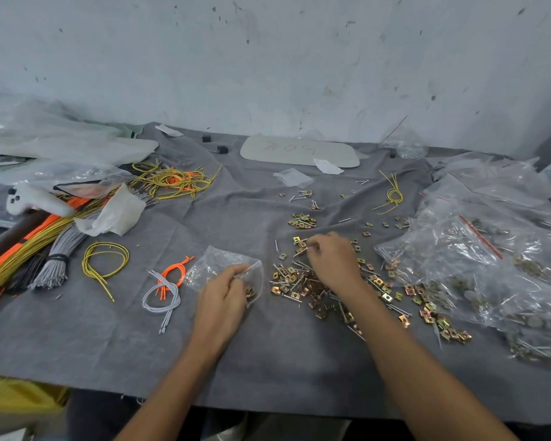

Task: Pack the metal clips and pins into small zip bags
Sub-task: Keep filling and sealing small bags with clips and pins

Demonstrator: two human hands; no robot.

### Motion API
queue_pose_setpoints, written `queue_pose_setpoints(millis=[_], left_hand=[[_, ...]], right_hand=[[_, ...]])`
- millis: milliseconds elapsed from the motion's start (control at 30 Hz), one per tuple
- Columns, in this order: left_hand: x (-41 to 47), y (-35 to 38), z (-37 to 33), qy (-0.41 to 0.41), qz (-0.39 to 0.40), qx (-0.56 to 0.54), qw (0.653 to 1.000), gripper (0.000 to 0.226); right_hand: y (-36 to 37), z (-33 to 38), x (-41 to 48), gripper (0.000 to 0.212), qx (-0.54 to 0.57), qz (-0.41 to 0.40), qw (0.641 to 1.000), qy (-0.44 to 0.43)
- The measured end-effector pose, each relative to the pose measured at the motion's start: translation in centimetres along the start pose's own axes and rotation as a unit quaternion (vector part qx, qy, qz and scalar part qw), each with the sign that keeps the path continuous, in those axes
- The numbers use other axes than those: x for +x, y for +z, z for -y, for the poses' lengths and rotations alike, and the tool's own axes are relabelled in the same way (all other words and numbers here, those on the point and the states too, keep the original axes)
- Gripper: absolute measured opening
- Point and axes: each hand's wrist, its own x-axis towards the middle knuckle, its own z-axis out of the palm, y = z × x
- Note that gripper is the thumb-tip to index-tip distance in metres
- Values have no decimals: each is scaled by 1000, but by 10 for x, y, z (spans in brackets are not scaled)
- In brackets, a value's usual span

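A heap of small brass-coloured metal clips and thin silver pins (pixel 295 281) lies spread on the grey cloth. My left hand (pixel 225 291) grips the mouth of a small clear zip bag (pixel 217 264), which holds a few clips near its lower right corner. My right hand (pixel 331 261) reaches over the heap with its fingertips pinched on a pin at the far edge of the pile. A second small cluster of clips (pixel 303 220) sits further back.
Large clear bags of clips and pins (pixel 477 272) fill the right side. Bundles of yellow, orange and grey cords (pixel 45 246) lie at left, with loose cord loops (pixel 167 289) beside the zip bag. A white controller (pixel 29 200) and a grey board (pixel 299 151) sit further back.
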Motion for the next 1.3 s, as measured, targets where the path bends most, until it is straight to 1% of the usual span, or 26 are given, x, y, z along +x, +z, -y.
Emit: queue_pose_setpoints(millis=[67,100,233,400,467,533,600,667,700,767,867,967,1067,1167,1233,1300], left_hand=[[0,-1,1,3,-1,-2,1000,43],[0,0,1,7,-1,-3,1000,43],[1,-1,0,11,-6,6,1000,42],[1,-1,-1,26,-10,13,1000,41],[0,-1,-1,26,-12,14,999,41],[0,-1,-2,23,-13,16,1000,42],[-1,-1,-3,23,-16,19,999,42],[-1,-1,-4,22,-15,17,1000,42],[-2,-2,-4,19,-13,18,1000,43],[-1,-2,-4,12,-10,24,1000,47],[-1,-1,-3,2,-9,24,1000,50],[-1,0,-2,-5,-5,20,1000,48],[0,-2,-1,-5,-4,24,1000,42],[0,-2,-2,6,-8,35,999,47],[-1,-2,-2,5,-4,30,1000,48],[-1,-2,-2,4,-1,31,999,47]], right_hand=[[0,-5,16,28,-98,42,994,-6],[1,-5,21,28,-119,53,991,-14],[3,-7,28,17,-119,57,991,-28],[2,-9,20,14,-99,63,993,2],[-4,-3,11,12,-39,41,998,12],[-8,8,-5,10,85,15,996,10],[-8,26,-28,8,193,26,981,-7],[-1,43,-49,7,250,53,966,-34],[4,50,-58,9,260,64,962,-51],[12,61,-69,10,247,76,962,-90],[20,67,-73,5,209,74,965,-142],[20,63,-70,4,217,75,961,-157],[16,53,-64,5,215,71,963,-144],[10,38,-48,6,189,54,975,-107],[4,25,-31,9,130,23,988,-85],[-1,11,-13,19,37,-6,997,-68]])
